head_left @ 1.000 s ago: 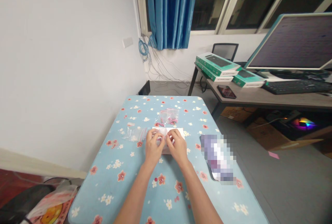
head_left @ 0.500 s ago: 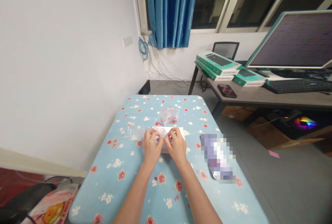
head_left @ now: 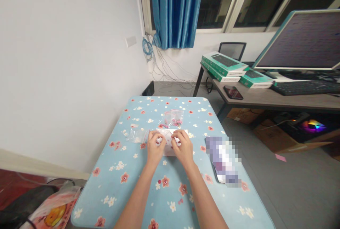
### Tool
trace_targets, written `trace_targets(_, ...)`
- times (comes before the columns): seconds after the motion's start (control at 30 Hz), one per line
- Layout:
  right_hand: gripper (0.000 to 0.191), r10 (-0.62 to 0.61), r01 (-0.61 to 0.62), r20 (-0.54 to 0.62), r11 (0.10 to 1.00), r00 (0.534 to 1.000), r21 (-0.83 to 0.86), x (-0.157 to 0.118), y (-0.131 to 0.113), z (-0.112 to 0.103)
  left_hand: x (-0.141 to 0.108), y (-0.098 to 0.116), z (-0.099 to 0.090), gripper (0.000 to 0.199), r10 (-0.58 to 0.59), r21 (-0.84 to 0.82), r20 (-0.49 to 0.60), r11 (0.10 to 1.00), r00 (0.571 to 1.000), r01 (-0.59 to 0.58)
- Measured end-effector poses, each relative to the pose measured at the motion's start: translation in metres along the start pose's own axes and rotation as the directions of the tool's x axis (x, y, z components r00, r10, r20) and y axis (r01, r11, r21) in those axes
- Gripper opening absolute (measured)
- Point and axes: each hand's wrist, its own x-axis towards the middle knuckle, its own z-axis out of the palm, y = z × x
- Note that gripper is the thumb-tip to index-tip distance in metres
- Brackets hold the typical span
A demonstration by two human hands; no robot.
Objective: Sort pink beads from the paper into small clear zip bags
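Fingertips of both hands have drawn slightly apart since the earlier frame, and the head camera has tilted slightly.

Left hand (head_left: 156, 150): fingers curled, partly closed, resting on the left part of the white folded paper packet (head_left: 170, 152). Right hand (head_left: 183, 147): same partly closed curl, on the packet's right part. Both appear to pinch the packet; the exact grip is hidden by the fingers. The packet lies near the middle of the light-blue floral tabletop (head_left: 127, 186).

Also on that tabletop: a clear zip bag of pink beads (head_left: 173, 118), just beyond the packet; a clear zip bag with a red seal (head_left: 136, 135), just left of it; and a pixelated object (head_left: 224, 160), too blurred to identify, near the right edge.

Room, relative to the tabletop: beyond its right side stands a grey desk (head_left: 265, 101) bearing green boxes (head_left: 223, 64), a black phone (head_left: 233, 92), a black keyboard (head_left: 305, 87) and a large monitor (head_left: 302, 40). Past its far end hangs a blue satin curtain (head_left: 175, 9), above bundled cables (head_left: 156, 59).
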Motion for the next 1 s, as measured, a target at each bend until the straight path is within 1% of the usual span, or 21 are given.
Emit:
trace_targets(0.1, 0.02, -0.04, 0.038, 0.094, 0.999, 0.995, 0.02, 0.0, -0.002, 0.001, 0.0, 0.0, -0.001, 0.006, -0.018, -0.016, -0.009, 1.0, 1.0, 0.018)
trace_targets(0.2, 0.026, -0.039, 0.026, 0.212, 0.997, 0.976, 0.066, 0.0, -0.004, 0.002, 0.001, 0.001, -0.002, 0.007, -0.029, -0.056, -0.016, 0.998, 0.999, 0.028)
trace_targets(0.27, 0.028, -0.021, -0.011, 0.262, 0.993, 0.965, 0.12, 0.0, -0.004, 0.003, 0.002, 0.0, -0.002, 0.008, -0.049, -0.112, -0.013, 0.993, 0.999, 0.047)
trace_targets(0.33, 0.027, 0.033, -0.088, 0.263, 0.976, 0.964, 0.2, 0.001, -0.002, 0.004, 0.003, -0.003, -0.003, 0.01, -0.088, -0.198, -0.006, 0.976, 0.996, 0.086)
trace_targets(0.37, 0.027, 0.082, -0.148, 0.252, 0.956, 0.964, 0.255, 0.001, 0.0, 0.005, 0.005, -0.004, -0.003, 0.012, -0.125, -0.256, -0.004, 0.959, 0.992, 0.12)
trace_targets(0.4, 0.027, 0.145, -0.222, 0.245, 0.919, 0.959, 0.325, 0.001, 0.002, 0.007, 0.006, -0.006, -0.003, 0.016, -0.173, -0.32, -0.002, 0.933, 0.985, 0.163)
trace_targets(0.43, 0.028, 0.215, -0.303, 0.25, 0.862, 0.944, 0.406, 0.002, 0.005, 0.008, 0.007, -0.008, -0.003, 0.019, -0.224, -0.387, 0.006, 0.898, 0.975, 0.208)
trace_targets(0.5, 0.031, 0.349, -0.451, 0.286, 0.692, 0.892, 0.563, 0.003, 0.008, 0.009, 0.009, -0.012, -0.004, 0.027, -0.305, -0.505, 0.031, 0.817, 0.952, 0.278)
trace_targets(0.57, 0.033, 0.444, -0.537, 0.328, 0.517, 0.834, 0.666, 0.005, 0.01, 0.01, 0.011, -0.013, -0.005, 0.033, -0.335, -0.58, 0.06, 0.755, 0.94, 0.306)
trace_targets(0.6, 0.034, 0.477, -0.56, 0.343, 0.451, 0.809, 0.695, 0.006, 0.011, 0.01, 0.011, -0.012, -0.006, 0.035, -0.338, -0.603, 0.073, 0.734, 0.938, 0.311)
trace_targets(0.67, 0.032, 0.524, -0.592, 0.371, 0.351, 0.766, 0.726, 0.007, 0.01, 0.01, 0.011, -0.01, -0.007, 0.039, -0.336, -0.643, 0.092, 0.698, 0.937, 0.314)
trace_targets(0.83, 0.024, 0.571, -0.641, 0.472, 0.129, 0.671, 0.756, 0.008, 0.008, 0.013, 0.011, 0.001, -0.012, 0.049, -0.319, -0.725, 0.124, 0.617, 0.94, 0.305)
trace_targets(0.9, 0.019, 0.585, -0.639, 0.494, 0.054, 0.643, 0.767, 0.008, 0.007, 0.015, 0.012, 0.004, -0.014, 0.051, -0.319, -0.746, 0.126, 0.593, 0.939, 0.301)
trace_targets(1.0, 0.011, 0.597, -0.626, 0.516, -0.029, 0.615, 0.779, 0.008, 0.005, 0.017, 0.013, 0.005, -0.016, 0.05, -0.325, -0.774, 0.111, 0.564, 0.939, 0.287)
